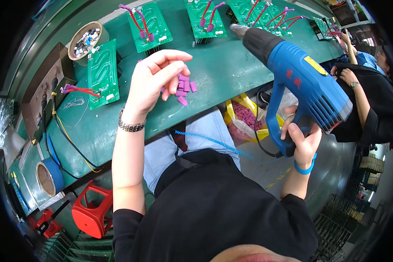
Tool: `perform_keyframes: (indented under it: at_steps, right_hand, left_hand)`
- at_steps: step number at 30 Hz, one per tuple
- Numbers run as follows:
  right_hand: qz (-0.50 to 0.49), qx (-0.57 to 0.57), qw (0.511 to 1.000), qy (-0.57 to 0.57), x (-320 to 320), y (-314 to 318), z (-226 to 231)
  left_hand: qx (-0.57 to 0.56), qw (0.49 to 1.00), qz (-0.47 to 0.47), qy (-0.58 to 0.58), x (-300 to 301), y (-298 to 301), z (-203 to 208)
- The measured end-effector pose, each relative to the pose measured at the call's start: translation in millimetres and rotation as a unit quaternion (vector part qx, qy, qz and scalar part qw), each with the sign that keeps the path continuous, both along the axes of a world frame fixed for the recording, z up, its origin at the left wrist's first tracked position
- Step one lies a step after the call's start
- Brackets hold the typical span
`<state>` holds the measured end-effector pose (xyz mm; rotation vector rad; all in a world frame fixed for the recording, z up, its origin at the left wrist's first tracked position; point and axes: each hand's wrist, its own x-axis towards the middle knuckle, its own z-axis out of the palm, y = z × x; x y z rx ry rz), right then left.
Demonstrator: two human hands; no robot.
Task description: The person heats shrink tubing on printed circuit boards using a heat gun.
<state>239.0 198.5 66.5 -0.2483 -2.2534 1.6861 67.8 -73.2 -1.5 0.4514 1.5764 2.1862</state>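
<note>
My right hand (305, 142) is wrapped round the handle of a blue heat gun (299, 72), held up over the bench's front edge. Its black front and metal nozzle point toward the far left, above the circuit boards. Over the bench, my left hand (155, 78) is loosely curved, with its fingers apart and nothing visible in them. Just below and beside those fingers lies a loose pile of short purple sleeves (184, 86), partly hidden by the hand. A green circuit board (104, 74) with red wires stands left of my left hand. Another green board (149, 27) with upright, purple-sleeved red wires is beyond it.
More green boards (205, 19) line the far side of the green bench (222, 65). A round tub (101, 37) of small parts stands at the far left. A yellow bag (249, 115) of pink-purple pieces sits below the edge. A blue coiled cord (214, 140) crosses my lap. Co-workers (362, 87) are at right.
</note>
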Motion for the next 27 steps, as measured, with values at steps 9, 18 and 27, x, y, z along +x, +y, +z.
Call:
perform_keyframes:
  at_steps: [9, 18, 27]
  right_hand:
    - [0.053, -0.012, 0.998, -0.019, 3.6, -10.0, -1.7]
    - [0.084, -0.032, 0.996, 0.005, 1.9, -16.3, -6.8]
    - [0.073, -0.001, 0.997, -0.024, 6.7, -17.3, -5.8]
  left_hand:
    - [0.021, 0.999, 0.025, 0.001, -4.3, 0.0, -1.0]
    - [0.003, 1.0, 0.024, 0.012, -3.0, -2.1, -1.6]
    - [0.003, 1.0, 0.028, 0.007, -2.1, -2.1, -0.4]
